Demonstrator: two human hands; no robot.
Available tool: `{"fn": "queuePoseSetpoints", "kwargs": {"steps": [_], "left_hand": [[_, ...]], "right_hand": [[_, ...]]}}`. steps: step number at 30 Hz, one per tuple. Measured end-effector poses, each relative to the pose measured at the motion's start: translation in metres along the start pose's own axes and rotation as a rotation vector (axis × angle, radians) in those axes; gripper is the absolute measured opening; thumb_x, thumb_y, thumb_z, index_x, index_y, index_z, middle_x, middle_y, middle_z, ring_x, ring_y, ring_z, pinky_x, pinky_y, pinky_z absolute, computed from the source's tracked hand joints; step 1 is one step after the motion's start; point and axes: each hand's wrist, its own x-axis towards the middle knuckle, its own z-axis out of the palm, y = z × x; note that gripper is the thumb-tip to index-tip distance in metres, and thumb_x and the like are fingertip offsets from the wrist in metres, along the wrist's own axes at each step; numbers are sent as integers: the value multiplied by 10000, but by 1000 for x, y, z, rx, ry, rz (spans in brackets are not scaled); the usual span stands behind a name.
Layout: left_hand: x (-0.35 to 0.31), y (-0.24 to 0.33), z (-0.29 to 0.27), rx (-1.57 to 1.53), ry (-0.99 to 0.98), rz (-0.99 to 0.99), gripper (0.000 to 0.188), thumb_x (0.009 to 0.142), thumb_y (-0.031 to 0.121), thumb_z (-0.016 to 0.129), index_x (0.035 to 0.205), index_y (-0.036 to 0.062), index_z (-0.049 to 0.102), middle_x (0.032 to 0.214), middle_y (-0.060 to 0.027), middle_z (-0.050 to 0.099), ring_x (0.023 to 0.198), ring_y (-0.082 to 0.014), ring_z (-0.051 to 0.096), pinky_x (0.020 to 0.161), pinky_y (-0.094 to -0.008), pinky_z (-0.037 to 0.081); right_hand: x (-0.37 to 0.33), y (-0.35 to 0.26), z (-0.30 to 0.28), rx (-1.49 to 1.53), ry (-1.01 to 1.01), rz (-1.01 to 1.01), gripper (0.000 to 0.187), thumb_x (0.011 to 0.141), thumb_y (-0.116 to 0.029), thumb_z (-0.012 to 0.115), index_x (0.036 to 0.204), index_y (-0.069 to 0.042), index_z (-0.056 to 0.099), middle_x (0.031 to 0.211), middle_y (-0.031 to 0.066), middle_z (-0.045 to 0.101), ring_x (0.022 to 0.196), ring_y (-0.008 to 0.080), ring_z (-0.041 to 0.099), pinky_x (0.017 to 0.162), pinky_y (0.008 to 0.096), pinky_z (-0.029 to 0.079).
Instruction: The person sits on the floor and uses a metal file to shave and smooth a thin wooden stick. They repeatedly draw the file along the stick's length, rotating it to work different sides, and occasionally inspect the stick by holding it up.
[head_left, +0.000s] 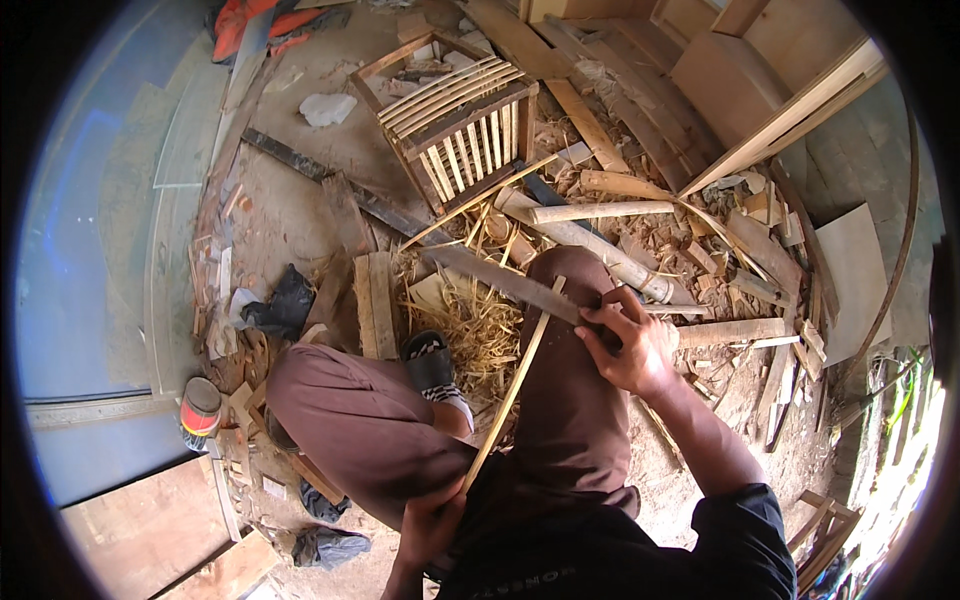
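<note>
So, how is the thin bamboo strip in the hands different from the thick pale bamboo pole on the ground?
The thin bamboo strip is flat and slender, held by the left hand and right hand; the thick pale bamboo pole is round and lies loose among scraps. The strip runs steeply, the pole almost level. Both are pale bamboo.

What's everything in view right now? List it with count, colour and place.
bamboo strip: one, pale yellow, held across the lap
long blade: one, dark grey, laid across the strip by the knee
slatted frame: one, pale wood, ground ahead
bamboo poles: several, tan, ahead right
shavings: a heap, straw yellow, by the sandal
sandal: one, black
tin can: one, red and silver, lower left
planks: several, light brown, upper right
left hand: grips the strip's near end
right hand: grips the blade's handle end
</note>
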Motion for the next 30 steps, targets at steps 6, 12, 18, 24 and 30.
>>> {"fn": "queuePoseSetpoints", "kwargs": {"steps": [6,12,18,24,30], "left_hand": [[-19,-7,-13,-71,3,-83,301,977,98,665,1243,-41,687,951,-105,753,916,-83,640,844,-272,519],[45,28,27,-263,-91,12,325,1014,84,630,1325,-8,654,703,18,587,604,-31,507,537,-222,436],[119,63,75,-672,-280,-162,396,1025,107,630,1415,52,589,736,15,522,509,-35,426,432,-213,376],[135,75,82,-764,-304,-239,422,1036,141,619,1446,64,558,751,-5,541,495,-29,403,405,-194,319],[164,90,97,-859,-298,-196,129,1043,116,574,947,29,584,789,-48,580,480,-35,414,393,-197,313]], "right_hand": [[-6,10,10,12,156,-6,200,859,-211,791,1031,-133,726,1016,41,646,677,283,700,574,415,554],[-15,6,16,83,230,-122,199,837,-207,816,1009,-130,752,997,32,634,633,199,678,530,354,524],[-20,-6,4,45,73,-159,203,831,-250,827,1006,-164,770,979,-14,633,641,202,691,513,372,526],[-19,-2,-1,31,26,-148,217,831,-252,825,1023,-165,774,968,-2,635,655,218,701,513,376,535],[-29,-1,-2,33,19,-180,274,774,-199,863,1028,-135,780,967,22,645,650,177,678,509,309,514]]}}
